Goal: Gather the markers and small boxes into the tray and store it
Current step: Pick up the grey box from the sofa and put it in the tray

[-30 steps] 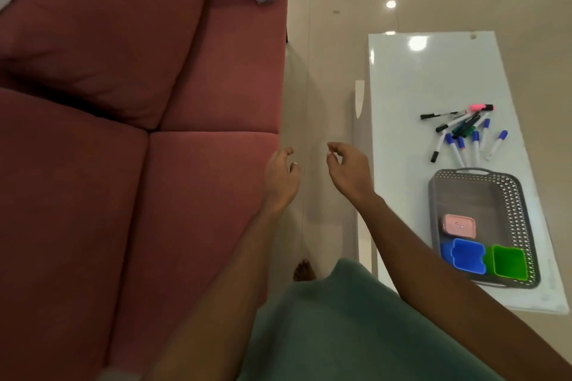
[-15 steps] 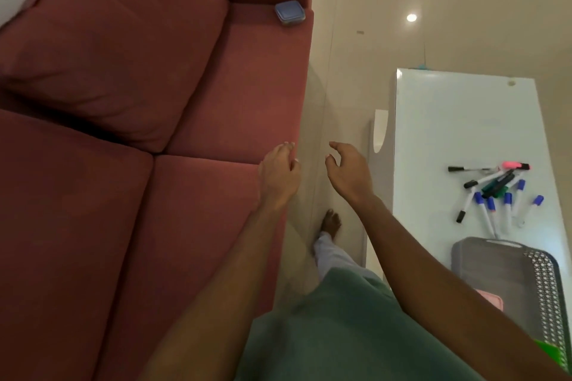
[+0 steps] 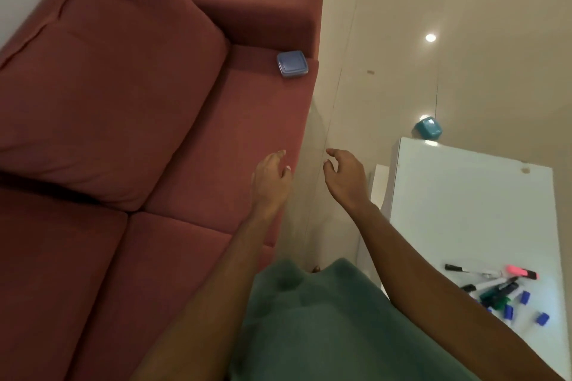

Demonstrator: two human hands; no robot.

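A green garment [image 3: 325, 328] fills the lower centre of the view, and both bare forearms are stretched forward from it. At 4 o'clock, on the white counter [image 3: 470, 210], a loose heap of markers [image 3: 498, 291] is seen — black, green and blue-capped ones lying across each other, with a pink one [image 3: 521, 272] at the far edge of the heap. The nearer part of the heap is cut off by the right forearm. The tray is not in view.

Near the centre, the left hand [image 3: 269, 182] is held over the front edge of the red sofa [image 3: 216, 139], fingers loosely curled, with nothing in it. Just to its right, the right hand [image 3: 346, 176] is held over the pale floor [image 3: 387, 56] between sofa and counter, fingers spread and slightly bent, also with nothing in it. The two hands are near each other but apart.

Farther on, at 12 o'clock, a small blue box [image 3: 292, 64] is seen lying flat on the seat cushion, in the corner by the sofa's armrest — well apart from both hands. At 2 o'clock, a small teal box [image 3: 428, 127] is seen tilted just beyond the counter's far edge; whether it rests on the floor cannot be told. A large back cushion [image 3: 102, 86] is propped at 10 o'clock.
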